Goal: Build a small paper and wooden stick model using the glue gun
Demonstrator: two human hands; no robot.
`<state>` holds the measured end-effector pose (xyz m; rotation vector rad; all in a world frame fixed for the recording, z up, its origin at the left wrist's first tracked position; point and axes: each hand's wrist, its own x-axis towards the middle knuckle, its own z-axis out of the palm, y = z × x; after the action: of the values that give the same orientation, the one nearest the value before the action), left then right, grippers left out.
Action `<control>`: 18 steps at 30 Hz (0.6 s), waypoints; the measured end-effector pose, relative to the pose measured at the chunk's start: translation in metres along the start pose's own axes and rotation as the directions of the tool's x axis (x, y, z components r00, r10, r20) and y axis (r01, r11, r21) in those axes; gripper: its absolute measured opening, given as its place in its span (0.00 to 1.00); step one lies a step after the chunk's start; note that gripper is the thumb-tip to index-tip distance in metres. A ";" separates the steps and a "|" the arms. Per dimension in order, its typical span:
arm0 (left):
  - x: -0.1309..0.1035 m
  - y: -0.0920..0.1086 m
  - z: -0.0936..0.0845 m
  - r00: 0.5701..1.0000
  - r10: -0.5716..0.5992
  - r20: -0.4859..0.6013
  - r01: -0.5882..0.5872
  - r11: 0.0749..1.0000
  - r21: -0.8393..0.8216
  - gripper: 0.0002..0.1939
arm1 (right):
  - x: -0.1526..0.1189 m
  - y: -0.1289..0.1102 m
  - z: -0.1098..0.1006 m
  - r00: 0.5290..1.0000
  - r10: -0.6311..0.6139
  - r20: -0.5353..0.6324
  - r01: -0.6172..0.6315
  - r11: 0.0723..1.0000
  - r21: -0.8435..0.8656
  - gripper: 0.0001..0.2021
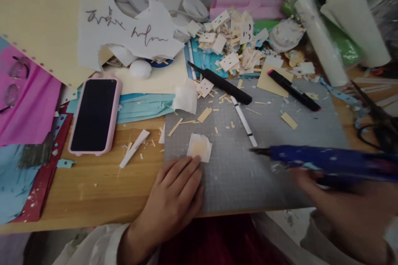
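My left hand (177, 192) lies flat on the front of the grey cutting mat (230, 182), its fingertips at the lower edge of a small white paper piece (204, 154). A pale yellowish patch (199, 147) shows in the middle of that piece. On the right, my right hand (345, 207) is wrapped round a blue hot glue gun (320, 158), slightly blurred by motion. The gun's dark nozzle points left, above the mat and close to the tip of a white pen (244, 121).
A pink-cased phone (94, 116) lies on the left. A black pen-like tool (225, 85) and a black marker (294, 90) lie on the mat among paper scraps. Behind them is a pile of small paper faces (230, 61). Black scissors (377, 122) are at the right.
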<state>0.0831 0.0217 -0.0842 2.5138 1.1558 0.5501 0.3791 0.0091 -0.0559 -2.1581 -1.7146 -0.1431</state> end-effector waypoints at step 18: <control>-0.003 0.001 0.001 0.998 -0.053 -0.039 0.049 0.995 -0.081 0.05 | 0.002 -0.041 0.023 0.855 -0.487 0.181 0.480 0.874 0.083 0.09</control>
<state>0.0823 0.0189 -0.0849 2.4092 1.1848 0.6246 0.3364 0.0264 -0.0668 -1.7148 -2.3321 -0.0292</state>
